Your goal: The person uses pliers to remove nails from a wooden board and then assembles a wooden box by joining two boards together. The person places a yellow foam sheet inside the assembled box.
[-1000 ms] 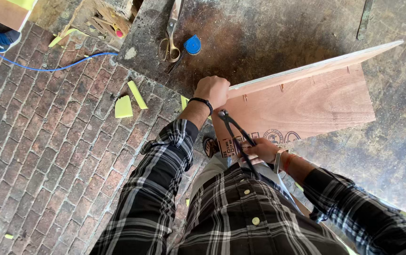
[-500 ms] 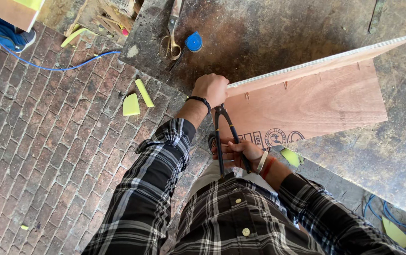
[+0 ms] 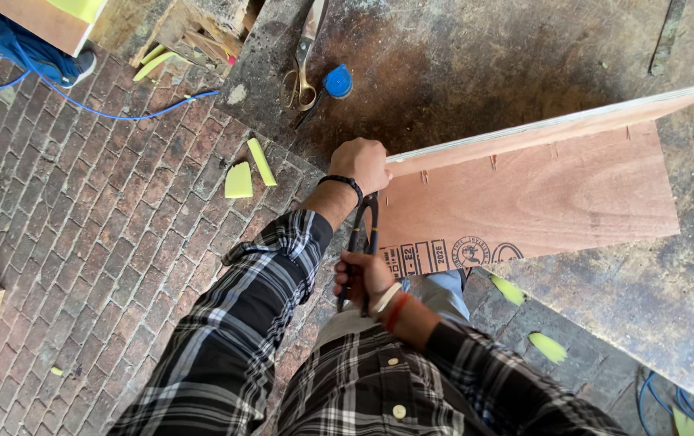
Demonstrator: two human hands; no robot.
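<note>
On the worktop, dark, stained and rusty: plywood, two reddish-brown boards joined at an angle, one lying flat, one standing on edge along its far side. Pale layered edge on the upright board, small nail marks along the joint, black stamps at the near corner. Probably stiff and fairly light, yet awkward for its breadth; likely splintery at the cut edges and weak at the joint, so best gripped at the corner where both boards meet, not by the thin upright alone.

Left of the plywood: left hand, closed over the upright board's end, dark band at the wrist. Just below that corner: right hand, clamped round the handles of black pliers, tips pointing up to the plywood's end beside the left hand. Whether the tips touch wood: cannot tell.

Beyond the plywood, on the worktop: scissors with brassy handles, then a blue cap beside them.

Left of the plywood, down on the brick floor: blue cable, yellow offcuts.
</note>
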